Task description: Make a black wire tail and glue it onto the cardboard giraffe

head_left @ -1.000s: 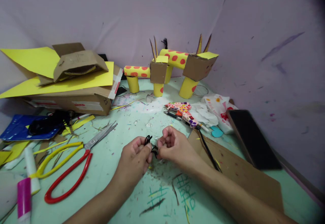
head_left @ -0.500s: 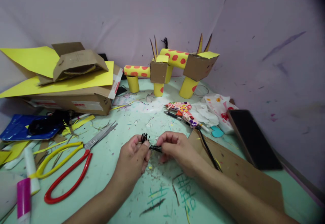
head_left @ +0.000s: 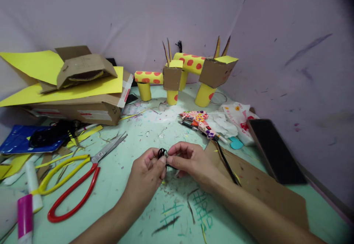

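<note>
Low over the table, a small bundle of black yarn (head_left: 162,152) is pinched between both hands. My left hand (head_left: 148,170) closes its thumb and fingers on the looped end. My right hand (head_left: 189,161) has its thumb and fingertips closed on the same bundle, right against the left thumb. A short dark end pokes out below the right fingers; the rest of the yarn is hidden by the fingers. Off to the left lie open scissors (head_left: 95,159) with one yellow and one red handle.
Two cardboard-and-paper animals (head_left: 173,78) (head_left: 215,72) stand at the back. A patterned glue gun (head_left: 200,122), a phone (head_left: 276,151) and a cardboard sheet (head_left: 265,199) lie right. Left are a cardboard box (head_left: 83,111), black yarn (head_left: 52,135) and a glue stick (head_left: 24,214).
My right hand has moved slightly left, up against the left thumb. Less of the black bundle shows between the hands.
</note>
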Available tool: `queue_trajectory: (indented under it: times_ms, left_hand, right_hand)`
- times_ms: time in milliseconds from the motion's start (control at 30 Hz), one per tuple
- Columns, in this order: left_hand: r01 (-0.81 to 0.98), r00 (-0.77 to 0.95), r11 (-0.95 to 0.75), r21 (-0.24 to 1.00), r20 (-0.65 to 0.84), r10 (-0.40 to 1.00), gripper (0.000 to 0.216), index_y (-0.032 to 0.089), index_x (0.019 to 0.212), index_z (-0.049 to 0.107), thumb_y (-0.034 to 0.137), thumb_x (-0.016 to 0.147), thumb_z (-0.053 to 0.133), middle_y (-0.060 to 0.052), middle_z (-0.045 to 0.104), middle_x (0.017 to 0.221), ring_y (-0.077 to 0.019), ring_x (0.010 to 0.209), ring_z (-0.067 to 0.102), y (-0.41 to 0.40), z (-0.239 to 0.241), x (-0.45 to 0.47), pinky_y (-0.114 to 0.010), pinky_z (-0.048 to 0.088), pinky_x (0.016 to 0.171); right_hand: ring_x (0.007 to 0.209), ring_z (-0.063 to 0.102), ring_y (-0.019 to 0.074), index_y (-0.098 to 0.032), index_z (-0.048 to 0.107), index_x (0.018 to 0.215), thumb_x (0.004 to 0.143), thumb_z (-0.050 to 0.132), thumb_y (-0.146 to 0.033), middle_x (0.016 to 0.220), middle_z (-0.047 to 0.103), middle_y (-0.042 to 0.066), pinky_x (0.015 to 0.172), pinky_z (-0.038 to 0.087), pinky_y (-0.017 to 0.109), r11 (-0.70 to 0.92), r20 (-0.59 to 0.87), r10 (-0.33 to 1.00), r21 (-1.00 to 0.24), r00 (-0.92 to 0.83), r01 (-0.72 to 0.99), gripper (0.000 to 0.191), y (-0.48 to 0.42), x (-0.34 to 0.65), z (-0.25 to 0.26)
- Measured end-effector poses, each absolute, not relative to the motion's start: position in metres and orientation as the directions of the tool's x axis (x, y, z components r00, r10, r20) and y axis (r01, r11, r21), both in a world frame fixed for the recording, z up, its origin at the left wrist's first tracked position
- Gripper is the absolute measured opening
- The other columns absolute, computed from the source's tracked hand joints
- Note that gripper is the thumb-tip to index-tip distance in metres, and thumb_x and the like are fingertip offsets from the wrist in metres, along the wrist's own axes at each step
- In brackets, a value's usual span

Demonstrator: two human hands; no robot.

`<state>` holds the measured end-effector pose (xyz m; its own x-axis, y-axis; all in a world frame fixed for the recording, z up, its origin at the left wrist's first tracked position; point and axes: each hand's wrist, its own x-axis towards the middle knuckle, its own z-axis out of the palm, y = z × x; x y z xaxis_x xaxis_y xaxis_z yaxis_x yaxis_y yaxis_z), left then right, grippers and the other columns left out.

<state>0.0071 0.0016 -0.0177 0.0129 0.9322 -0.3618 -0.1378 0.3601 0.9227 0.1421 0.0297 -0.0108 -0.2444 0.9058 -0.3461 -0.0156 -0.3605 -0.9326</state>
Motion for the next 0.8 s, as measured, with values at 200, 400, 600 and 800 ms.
queue_trajectory:
  times_ms: [200, 400, 600, 800]
  left_hand:
    - [-0.072, 0.007, 0.332, 0.94, -0.333, 0.943, 0.021, 0.018, 0.078, 0.055, 0.033, 0.071, 0.066, 0.007, 0.049, 0.05, -0.0036, 0.041, 0.039, 0.0009, -0.0225, 0.0053, -0.013, 0.032, 0.04]
    - [-0.088, -0.009, 0.352, 0.932, -0.354, 0.935, 0.02, 0.019, 0.08, 0.052, 0.036, 0.075, 0.06, 0.009, 0.051, 0.046, -0.0022, 0.031, 0.034, 0.0035, -0.0201, 0.0062, -0.012, 0.024, 0.03]
    - [-0.04, -0.014, 0.357, 0.933, -0.358, 0.934, 0.02, 0.018, 0.077, 0.051, 0.036, 0.073, 0.06, 0.008, 0.052, 0.045, -0.003, 0.028, 0.033, 0.0031, -0.0188, 0.0057, -0.012, 0.024, 0.025]
    - [-0.041, 0.043, 0.342, 0.939, -0.34, 0.939, 0.025, 0.017, 0.076, 0.054, 0.039, 0.072, 0.064, 0.008, 0.05, 0.044, -0.003, 0.03, 0.035, 0.0026, -0.0208, 0.0028, -0.012, 0.026, 0.027]
  right_hand:
    - [0.044, 0.047, 0.0063, -0.014, 0.062, 0.064, 0.058, 0.07, -0.032, 0.055, 0.057, -0.003, 0.039, 0.039, 0.018, -0.363, -0.347, 0.904, -0.932, -0.25, -0.017, 0.021, 0.0312, 0.1428, -0.0141]
    - [0.036, 0.042, 0.0052, -0.016, 0.06, 0.059, 0.058, 0.063, -0.027, 0.044, 0.05, -0.007, 0.037, 0.037, 0.018, -0.395, -0.366, 0.902, -0.914, -0.228, -0.097, 0.012, 0.0331, 0.1439, -0.0168]
    - [0.034, 0.045, 0.0057, -0.017, 0.055, 0.058, 0.058, 0.061, -0.025, 0.04, 0.051, -0.006, 0.039, 0.038, 0.018, -0.405, -0.365, 0.899, -0.902, -0.241, -0.145, 0.01, 0.0315, 0.1417, -0.0191]
    - [0.036, 0.047, 0.0064, -0.017, 0.056, 0.06, 0.059, 0.066, -0.025, 0.044, 0.052, -0.007, 0.04, 0.04, 0.019, -0.344, -0.303, 0.927, -0.923, -0.222, -0.175, 0.013, 0.0307, 0.1404, -0.0194]
